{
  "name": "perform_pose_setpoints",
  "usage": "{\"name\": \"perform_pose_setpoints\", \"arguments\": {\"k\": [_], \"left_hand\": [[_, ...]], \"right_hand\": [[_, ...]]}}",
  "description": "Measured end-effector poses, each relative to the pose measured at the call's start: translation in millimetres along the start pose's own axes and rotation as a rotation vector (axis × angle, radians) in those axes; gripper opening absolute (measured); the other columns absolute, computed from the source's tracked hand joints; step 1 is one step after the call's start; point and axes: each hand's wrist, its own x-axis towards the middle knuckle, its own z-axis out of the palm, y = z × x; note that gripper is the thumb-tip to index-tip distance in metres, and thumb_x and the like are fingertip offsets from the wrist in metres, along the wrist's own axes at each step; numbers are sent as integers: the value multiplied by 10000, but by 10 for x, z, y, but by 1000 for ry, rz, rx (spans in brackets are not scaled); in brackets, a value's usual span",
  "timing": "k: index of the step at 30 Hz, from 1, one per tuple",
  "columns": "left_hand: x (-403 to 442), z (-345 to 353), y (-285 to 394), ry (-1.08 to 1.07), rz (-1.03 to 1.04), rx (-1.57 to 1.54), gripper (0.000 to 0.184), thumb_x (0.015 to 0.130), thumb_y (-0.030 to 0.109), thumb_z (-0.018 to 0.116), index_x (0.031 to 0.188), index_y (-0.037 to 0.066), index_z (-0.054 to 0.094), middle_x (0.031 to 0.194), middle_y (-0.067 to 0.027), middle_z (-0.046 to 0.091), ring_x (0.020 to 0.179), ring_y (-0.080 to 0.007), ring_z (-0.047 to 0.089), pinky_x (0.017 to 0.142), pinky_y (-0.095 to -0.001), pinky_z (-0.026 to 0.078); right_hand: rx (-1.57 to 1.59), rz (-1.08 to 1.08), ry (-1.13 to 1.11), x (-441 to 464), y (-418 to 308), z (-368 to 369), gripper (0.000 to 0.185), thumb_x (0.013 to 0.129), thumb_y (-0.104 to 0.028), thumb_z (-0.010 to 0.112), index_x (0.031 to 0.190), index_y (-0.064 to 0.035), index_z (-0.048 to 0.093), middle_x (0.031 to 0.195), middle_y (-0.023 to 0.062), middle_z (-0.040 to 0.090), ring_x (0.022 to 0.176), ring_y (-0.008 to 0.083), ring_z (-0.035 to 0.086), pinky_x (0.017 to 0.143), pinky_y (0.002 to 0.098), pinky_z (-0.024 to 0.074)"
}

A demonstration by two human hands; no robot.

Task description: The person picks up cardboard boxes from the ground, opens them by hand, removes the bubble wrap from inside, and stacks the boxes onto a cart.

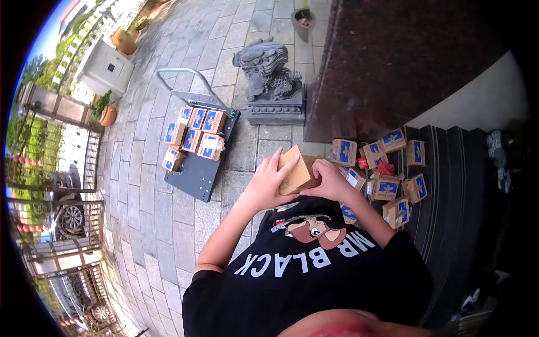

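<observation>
Between my two hands, in front of my chest, is a small brown cardboard box (296, 171), held tilted. My left hand (270, 181) grips its left side, the fingers spread over the upper face and the thumb underneath. On the box's right side my right hand (331, 181) is closed round the edge. Several similar boxes with blue labels (191, 140) stand grouped on a dark flat trolley (193, 178) to the left. More such boxes (386, 187) lie in a loose heap on the dark steps to the right.
A grey stone lion statue (275, 84) stands on a plinth beyond the trolley, whose metal handle (193, 73) rises at its far end. A dark polished stone wall (387, 67) borders the steps (449, 224). Red wrappings (384, 168) lie among the right-hand boxes. Grey paving (135, 185) surrounds the trolley.
</observation>
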Motion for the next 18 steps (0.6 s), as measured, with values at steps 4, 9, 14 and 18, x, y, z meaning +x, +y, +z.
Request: {"name": "perform_pose_setpoints", "arguments": {"k": [4, 9, 14, 18], "left_hand": [[-1003, -304, -265, 190, -205, -12, 905, 669, 362, 812, 1464, 204, 409, 1351, -298, 397, 1217, -461, 436, 1025, -516, 377], [-2016, -358, -397, 403, -504, -53, 944, 665, 315, 828, 1475, 134, 379, 1333, -287, 392, 1226, -447, 419, 1040, -477, 381], [-2603, -210, -450, 758, -698, -274, 999, 708, 314, 818, 1522, 143, 264, 1366, -273, 334, 1248, -426, 407, 1050, -461, 384], [-2760, -164, -514, 817, -870, -267, 990, 720, 315, 810, 1526, 152, 258, 1376, -271, 310, 1259, -434, 400, 1056, -456, 381]], "right_hand": [[-58, -295, -104, 381, -525, 696, 545, 677, -332, 861, 866, -53, 433, 921, 124, 484, 864, 319, 536, 757, 404, 453], [-77, -473, -256, 696, -1277, 1248, 571, 723, -282, 821, 1145, -27, 532, 1248, 157, 487, 1137, 355, 507, 975, 406, 439], [-210, -663, -390, 944, -1485, 1671, 572, 814, -317, 733, 1322, -105, 578, 1437, 161, 413, 1324, 366, 374, 1103, 462, 319], [-252, -763, -523, 1246, -1533, 2009, 559, 884, -385, 648, 1368, -125, 550, 1510, 187, 335, 1400, 395, 268, 1144, 484, 237]]}}
